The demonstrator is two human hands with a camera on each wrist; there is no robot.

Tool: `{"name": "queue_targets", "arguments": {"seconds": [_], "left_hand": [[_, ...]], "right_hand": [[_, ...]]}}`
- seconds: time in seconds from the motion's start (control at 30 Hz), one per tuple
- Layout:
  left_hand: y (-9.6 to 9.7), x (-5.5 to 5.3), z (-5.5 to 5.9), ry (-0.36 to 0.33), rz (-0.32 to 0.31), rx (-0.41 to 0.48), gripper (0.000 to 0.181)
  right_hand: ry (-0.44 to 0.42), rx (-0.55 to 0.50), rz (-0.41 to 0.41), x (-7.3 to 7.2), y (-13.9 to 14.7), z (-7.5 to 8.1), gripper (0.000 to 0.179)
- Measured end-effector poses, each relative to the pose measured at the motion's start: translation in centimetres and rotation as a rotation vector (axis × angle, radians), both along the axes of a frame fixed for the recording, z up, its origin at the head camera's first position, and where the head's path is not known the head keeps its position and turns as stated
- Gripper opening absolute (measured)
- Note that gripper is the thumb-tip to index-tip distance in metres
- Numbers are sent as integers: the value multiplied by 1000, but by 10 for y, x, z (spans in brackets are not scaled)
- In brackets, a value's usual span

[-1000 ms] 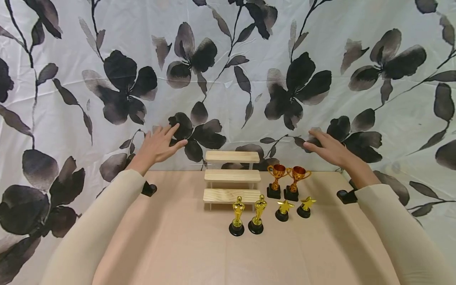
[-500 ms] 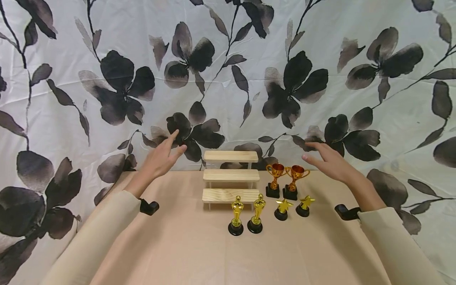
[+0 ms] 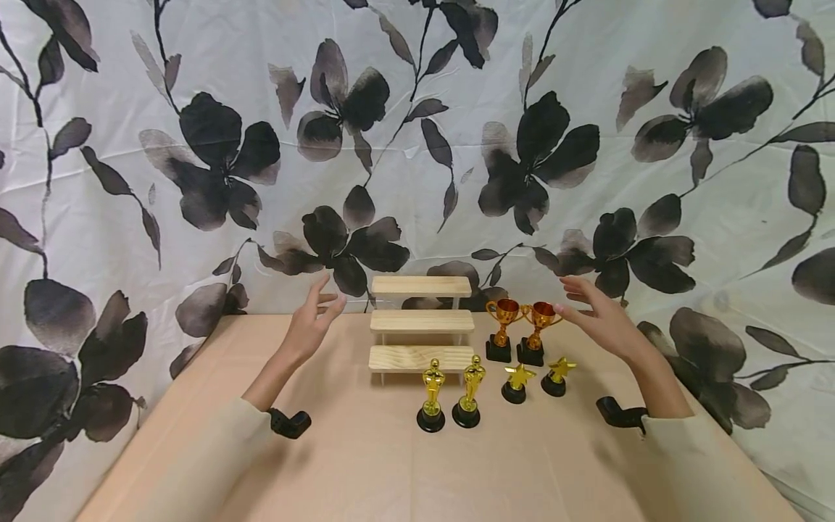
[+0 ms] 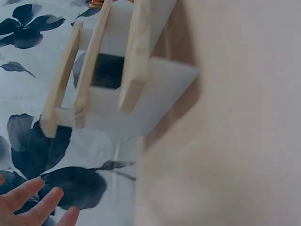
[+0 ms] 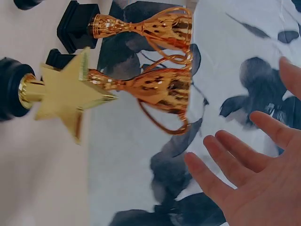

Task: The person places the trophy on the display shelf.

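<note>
My left hand hovers left of a three-step wooden display stand, fingers loosely spread and holding nothing. In the left wrist view the stand's wooden shelves rise on white side panels, with my fingertips low in the corner. On the other side, my right hand hangs in the air beside two orange-gold trophy cups, its fingers relaxed. Two gold star trophies on round black bases stand in front of the cups. Further left are two gold figure trophies, before the stand's lowest step.
A floral curtain in white, black and grey hangs right behind the table. The table wears a plain beige cover. Black wrist cameras stick out inward from both wrists.
Both hands have drawn back and down from near the curtain toward the table, the left one also shifting right. Stand and trophies keep their places; the head view has shifted slightly.
</note>
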State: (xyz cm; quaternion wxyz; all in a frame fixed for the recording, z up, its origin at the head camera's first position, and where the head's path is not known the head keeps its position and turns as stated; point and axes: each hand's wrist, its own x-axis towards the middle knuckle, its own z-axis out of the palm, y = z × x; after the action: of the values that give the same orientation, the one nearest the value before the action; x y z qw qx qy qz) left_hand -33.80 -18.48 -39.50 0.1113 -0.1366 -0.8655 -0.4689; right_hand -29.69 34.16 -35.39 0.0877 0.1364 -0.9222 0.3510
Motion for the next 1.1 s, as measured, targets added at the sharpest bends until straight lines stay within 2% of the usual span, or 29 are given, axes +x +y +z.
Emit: {"name": "queue_targets", "arguments": {"seconds": [0.1,0.2,0.37,0.53,0.73,0.9,1.1], "left_hand": [[6,2,-16,-66,-17,89,77],[12,3,-30,-164,-46,228,75],[24,3,-48,-305,-80,436,70],[35,3,-63,-363,-71,493,70],[45,7,-78,-457,-63,561,69],[50,11,-88,-470,-90,619,69],[54,11,-97,-479,-137,632,60]], "right_hand": [[-30,-64,-10,-1,5,-12,77],[-80,-116,-10,-3,10,-22,82],[-141,-177,10,-8,16,-36,85],[-182,-229,19,-11,19,-42,88],[-223,-225,22,-11,18,-44,91],[-236,-246,30,-15,15,-45,91],[-270,-278,33,-19,13,-52,88]]}}
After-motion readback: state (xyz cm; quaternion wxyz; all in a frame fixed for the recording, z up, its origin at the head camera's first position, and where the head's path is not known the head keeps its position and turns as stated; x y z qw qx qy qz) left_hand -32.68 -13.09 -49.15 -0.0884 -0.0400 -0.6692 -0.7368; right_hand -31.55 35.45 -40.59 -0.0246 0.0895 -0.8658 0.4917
